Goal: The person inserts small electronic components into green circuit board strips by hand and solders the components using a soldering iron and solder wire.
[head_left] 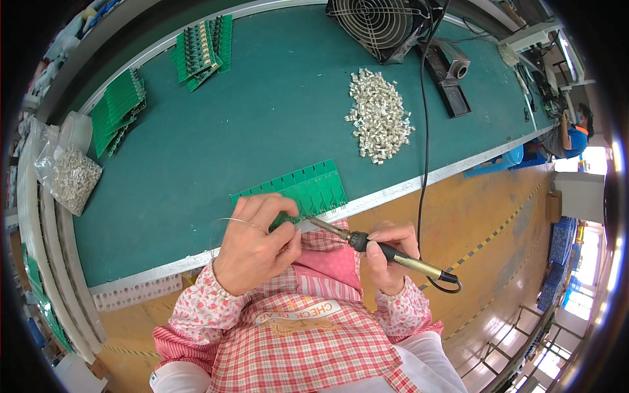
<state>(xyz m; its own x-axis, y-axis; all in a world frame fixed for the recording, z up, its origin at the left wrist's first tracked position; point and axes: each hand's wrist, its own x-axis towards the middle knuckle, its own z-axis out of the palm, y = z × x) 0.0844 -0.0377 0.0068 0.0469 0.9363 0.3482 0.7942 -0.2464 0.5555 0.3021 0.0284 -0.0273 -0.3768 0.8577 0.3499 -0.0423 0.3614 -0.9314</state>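
My right hand (391, 254) grips a soldering iron (407, 262) with a black and yellowish handle. Its metal tip points left and reaches the near edge of a green circuit board (308, 185). That board lies at the bench's front edge, with small connector pins along its near side. Over the board's left part, my left hand (259, 241) is closed in a pinch beside the iron's tip. A thin silvery solder wire (239, 221) loops across the back of this hand and runs into its fingers. The fingers hide the wire's end and part of the board.
A heap of small white connectors (380, 116) lies right of centre, near the iron's black cord (427, 111). Behind stand a fan (377, 26) and a soldering-iron stand (449, 75). Stacked boards (118, 108) and a bag of parts (75, 177) sit left. Another person (575, 141) is far right.
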